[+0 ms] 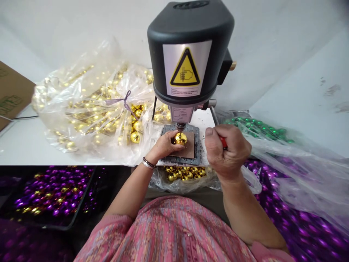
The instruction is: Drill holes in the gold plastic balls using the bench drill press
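Note:
My left hand [167, 144] is closed around a shiny gold ball [180, 138], thumb in front and fingers behind. The ball sits on a brown board [190, 147] on the drill press's grey base [198, 145]. Right above it is the drill chuck [180, 126]; its bit points down at the ball's top, and I cannot tell whether it has gone in. My right hand [227, 148] is wrapped in a fist around the red-ended handle [224, 143] of the drill press [191, 40].
A clear bag [92, 105] of gold balls lies on the white table [24, 149], left. Below the table's edge is a bag of gold balls [188, 173]. Purple balls [54, 193] fill a dark crate at lower left. Green balls [259, 128] and purple balls [294, 214] are at right.

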